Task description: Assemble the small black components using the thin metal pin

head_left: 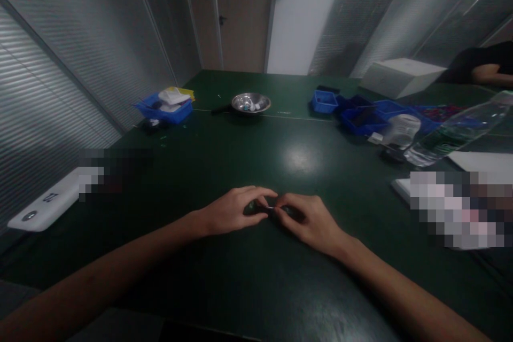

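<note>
My left hand (pixel 231 210) and my right hand (pixel 308 217) meet low over the dark green table (pixel 224 160). Between their fingertips is a small, thin, shiny piece (pixel 270 207), too small and dim to name. The thumb and forefinger of my right hand are pinched together at its right end. On the left, thumb and forefinger curve round it with a gap between them; whether another left fingertip touches it is unclear.
Far off sits a metal pan (pixel 251 102) with small items in it. A blue bin (pixel 176 112) stands back left, several blue trays (pixel 358 117) back right. A clear bottle (pixel 444 136), white box (pixel 403 76) and white device (pixel 48 200) flank the sides. A person's arm (pixel 491 72) shows far right.
</note>
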Demonstrator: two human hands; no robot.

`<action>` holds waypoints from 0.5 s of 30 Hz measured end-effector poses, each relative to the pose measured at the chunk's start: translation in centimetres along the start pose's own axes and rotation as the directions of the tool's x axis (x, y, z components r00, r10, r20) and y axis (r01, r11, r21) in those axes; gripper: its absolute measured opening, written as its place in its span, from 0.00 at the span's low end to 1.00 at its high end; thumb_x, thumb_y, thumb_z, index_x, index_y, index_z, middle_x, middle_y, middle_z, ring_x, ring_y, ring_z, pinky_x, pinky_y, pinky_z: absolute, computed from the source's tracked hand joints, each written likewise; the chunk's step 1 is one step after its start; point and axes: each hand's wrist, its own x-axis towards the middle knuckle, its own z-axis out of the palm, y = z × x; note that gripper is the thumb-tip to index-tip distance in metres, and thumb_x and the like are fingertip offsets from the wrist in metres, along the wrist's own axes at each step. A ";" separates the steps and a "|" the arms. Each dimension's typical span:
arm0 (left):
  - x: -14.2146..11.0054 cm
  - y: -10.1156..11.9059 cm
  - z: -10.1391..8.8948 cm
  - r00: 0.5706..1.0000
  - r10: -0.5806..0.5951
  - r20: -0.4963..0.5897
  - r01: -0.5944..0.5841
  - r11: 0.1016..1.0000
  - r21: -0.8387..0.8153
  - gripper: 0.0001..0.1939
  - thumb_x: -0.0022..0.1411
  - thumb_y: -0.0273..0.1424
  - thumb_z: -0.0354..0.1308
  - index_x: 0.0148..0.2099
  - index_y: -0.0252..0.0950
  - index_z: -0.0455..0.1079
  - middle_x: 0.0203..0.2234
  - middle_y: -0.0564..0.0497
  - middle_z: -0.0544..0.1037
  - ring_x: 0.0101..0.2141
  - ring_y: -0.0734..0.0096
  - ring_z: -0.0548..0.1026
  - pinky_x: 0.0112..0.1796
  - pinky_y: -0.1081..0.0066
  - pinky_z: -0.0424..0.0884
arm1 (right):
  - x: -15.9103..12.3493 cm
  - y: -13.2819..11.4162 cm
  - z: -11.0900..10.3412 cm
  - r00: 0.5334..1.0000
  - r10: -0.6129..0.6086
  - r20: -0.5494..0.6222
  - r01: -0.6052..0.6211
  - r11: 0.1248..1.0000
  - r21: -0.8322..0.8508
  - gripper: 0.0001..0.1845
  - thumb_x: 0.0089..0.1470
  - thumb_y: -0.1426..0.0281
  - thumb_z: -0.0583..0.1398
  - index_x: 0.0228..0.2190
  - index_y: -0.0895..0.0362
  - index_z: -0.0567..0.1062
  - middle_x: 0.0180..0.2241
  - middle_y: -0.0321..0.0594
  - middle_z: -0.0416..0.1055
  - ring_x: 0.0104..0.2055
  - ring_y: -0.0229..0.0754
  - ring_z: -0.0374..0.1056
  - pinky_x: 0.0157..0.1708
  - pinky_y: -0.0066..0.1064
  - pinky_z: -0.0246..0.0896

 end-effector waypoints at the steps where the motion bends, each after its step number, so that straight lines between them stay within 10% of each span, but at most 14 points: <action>1: 0.0 0.1 -0.1 1.000 -0.012 0.003 0.012 1.000 -0.010 0.25 0.67 0.31 0.64 0.64 0.41 0.66 0.48 0.46 0.79 0.48 0.63 0.77 0.51 0.61 0.71 | 0.0 0.0 0.0 1.000 -0.005 -0.002 0.005 1.000 -0.006 0.09 0.67 0.65 0.57 0.39 0.55 0.77 0.32 0.37 0.76 0.28 0.36 0.69 0.29 0.28 0.60; 9: -0.1 -0.2 -2.6 0.991 -0.036 0.130 0.042 0.998 -0.042 0.29 0.67 0.27 0.61 0.68 0.43 0.63 0.49 0.46 0.80 0.48 0.65 0.78 0.49 0.64 0.72 | -0.3 0.4 -0.4 1.000 0.024 -0.018 -0.024 0.999 -0.040 0.11 0.68 0.64 0.57 0.39 0.54 0.77 0.33 0.37 0.77 0.28 0.36 0.70 0.28 0.27 0.61; 15: -1.4 -6.2 -8.9 0.938 -0.226 -0.263 0.289 0.929 0.233 0.24 0.67 0.33 0.60 0.64 0.41 0.68 0.50 0.45 0.79 0.47 0.62 0.77 0.47 0.62 0.74 | -0.5 0.4 -0.4 1.000 0.020 0.001 -0.020 0.999 -0.037 0.12 0.68 0.63 0.56 0.40 0.54 0.77 0.34 0.37 0.77 0.29 0.36 0.71 0.29 0.28 0.63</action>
